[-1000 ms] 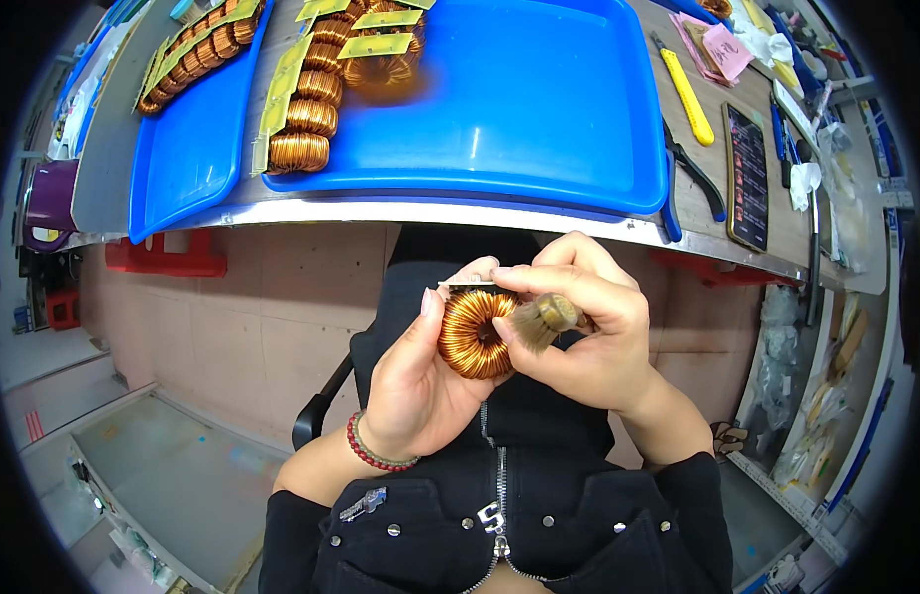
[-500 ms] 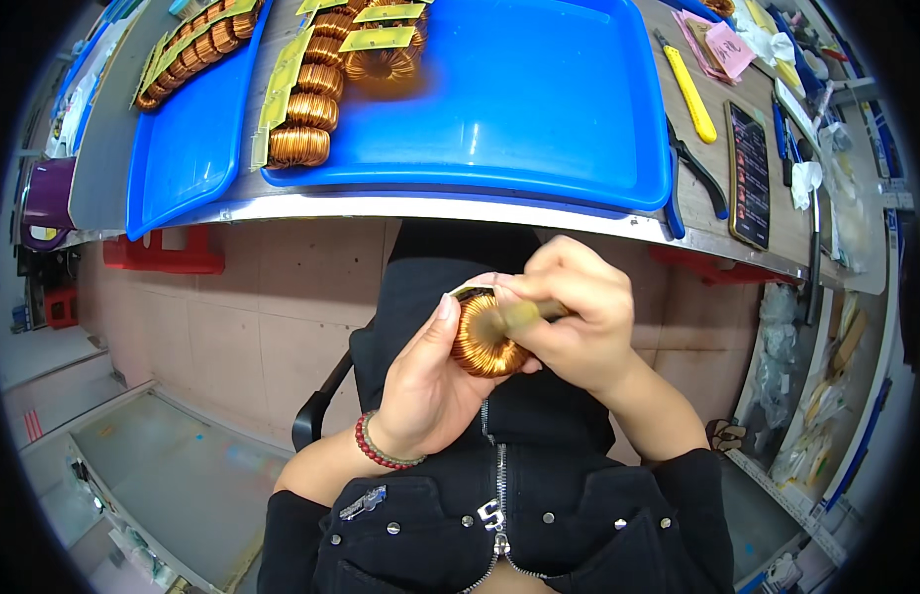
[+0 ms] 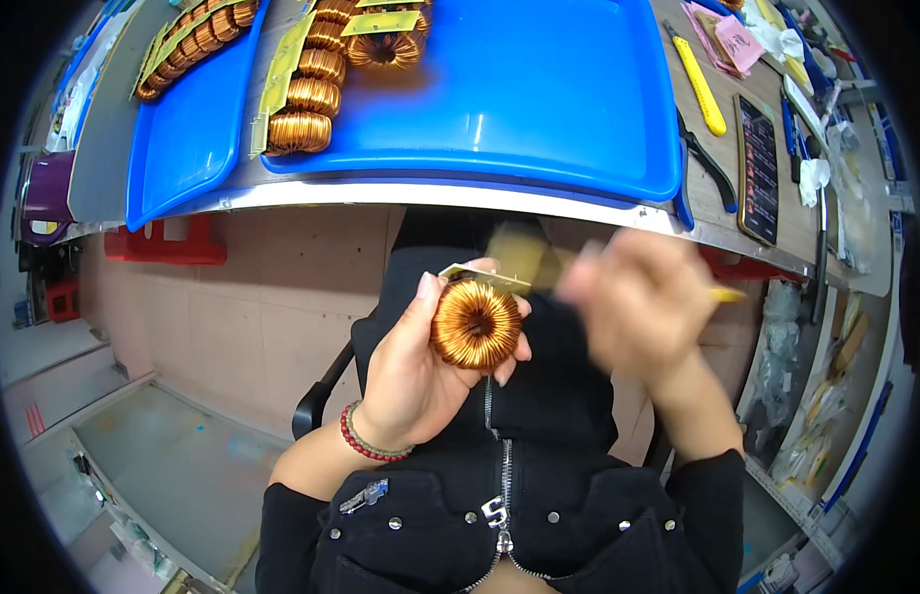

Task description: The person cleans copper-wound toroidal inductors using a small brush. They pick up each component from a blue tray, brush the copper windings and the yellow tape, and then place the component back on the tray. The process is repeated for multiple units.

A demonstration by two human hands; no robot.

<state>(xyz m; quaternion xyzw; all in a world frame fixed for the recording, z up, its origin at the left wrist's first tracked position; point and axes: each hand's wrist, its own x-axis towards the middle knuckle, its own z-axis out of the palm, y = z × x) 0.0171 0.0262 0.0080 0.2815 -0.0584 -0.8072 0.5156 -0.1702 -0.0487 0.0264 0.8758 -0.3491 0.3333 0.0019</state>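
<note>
My left hand (image 3: 410, 366) holds a copper-wound toroid coil (image 3: 477, 325) above my lap, its round hole facing up. A thin yellowish circuit board (image 3: 484, 276) with small pins sits along the coil's far edge. To the right, my right hand (image 3: 646, 307) is smeared by motion, its fingers closed round a brush. The brush's broad, pale yellow head (image 3: 519, 255) is blurred, just beyond the board and apart from the coil. A yellow handle end (image 3: 727, 294) sticks out on the hand's other side.
A large blue tray (image 3: 519, 109) on the table holds coils with boards (image 3: 301, 131) at its left. More coils (image 3: 197, 49) line a second blue tray (image 3: 183, 148). Right of them lie a yellow utility knife (image 3: 699, 87), pliers (image 3: 712, 173) and a phone (image 3: 758, 168).
My right hand has pulled the brush off the coil and swung right. The coil's hole now shows. My left hand still holds the coil, shifted slightly left.
</note>
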